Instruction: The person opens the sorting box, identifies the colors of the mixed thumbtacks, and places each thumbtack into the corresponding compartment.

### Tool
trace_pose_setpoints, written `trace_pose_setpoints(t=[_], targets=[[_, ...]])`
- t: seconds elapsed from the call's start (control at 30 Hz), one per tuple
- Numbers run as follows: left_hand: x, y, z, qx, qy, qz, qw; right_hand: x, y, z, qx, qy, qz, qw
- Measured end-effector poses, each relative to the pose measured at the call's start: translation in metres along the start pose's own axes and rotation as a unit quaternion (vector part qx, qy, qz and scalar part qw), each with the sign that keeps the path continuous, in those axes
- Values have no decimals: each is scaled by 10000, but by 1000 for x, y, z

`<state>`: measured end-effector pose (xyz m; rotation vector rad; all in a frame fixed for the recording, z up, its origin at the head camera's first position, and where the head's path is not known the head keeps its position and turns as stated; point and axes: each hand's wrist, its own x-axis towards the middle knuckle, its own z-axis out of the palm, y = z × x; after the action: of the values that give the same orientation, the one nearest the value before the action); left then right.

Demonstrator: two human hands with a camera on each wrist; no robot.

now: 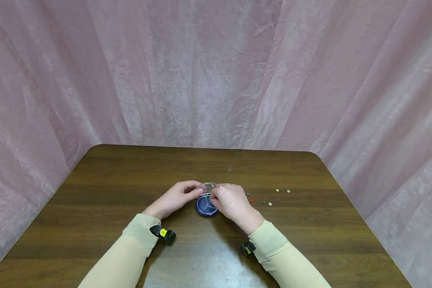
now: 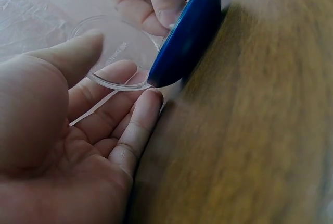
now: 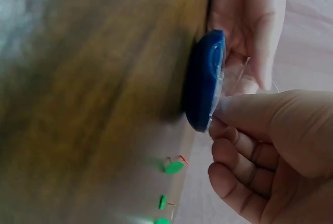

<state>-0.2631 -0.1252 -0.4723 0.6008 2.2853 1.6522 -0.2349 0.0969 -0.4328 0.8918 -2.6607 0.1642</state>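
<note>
A small round blue case [image 1: 206, 207] with dividers inside lies on the table, its clear hinged lid [image 2: 117, 52] standing up. My left hand [image 1: 180, 197] holds that lid by its edge, thumb on one face and fingers behind. In the left wrist view, the fingertips reach down to the hinge. My right hand [image 1: 231, 201] is over the right side of the case, fingers curled. Its thumb [image 3: 239, 110] and index fingertip come together right at the open face of the case; I cannot tell whether a small thing is between them.
Several thumbtacks lie to the right of the case, among them a red one [image 1: 251, 201] and a green one [image 3: 174, 167]. The brown wooden table [image 1: 129, 168] ends at the back before a pink curtain [image 1: 201, 80].
</note>
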Motion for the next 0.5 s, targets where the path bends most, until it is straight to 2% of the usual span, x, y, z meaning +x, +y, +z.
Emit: trace_pose_setpoints(t=[0.13, 0.27, 0.37, 0.5], targets=[[0, 1, 1, 177, -26, 118, 9998, -1, 7, -8, 203, -210, 177, 9994], [-1, 0, 1, 207, -41, 134, 9997, -1, 19, -16, 236, -108, 635, 9976], [-1, 0, 1, 147, -47, 121, 9998, 0, 27, -17, 171, -126, 921, 9955], [0, 0, 0, 70, -37, 97, 9999, 5, 32, -13, 129, -405, 998, 9941]])
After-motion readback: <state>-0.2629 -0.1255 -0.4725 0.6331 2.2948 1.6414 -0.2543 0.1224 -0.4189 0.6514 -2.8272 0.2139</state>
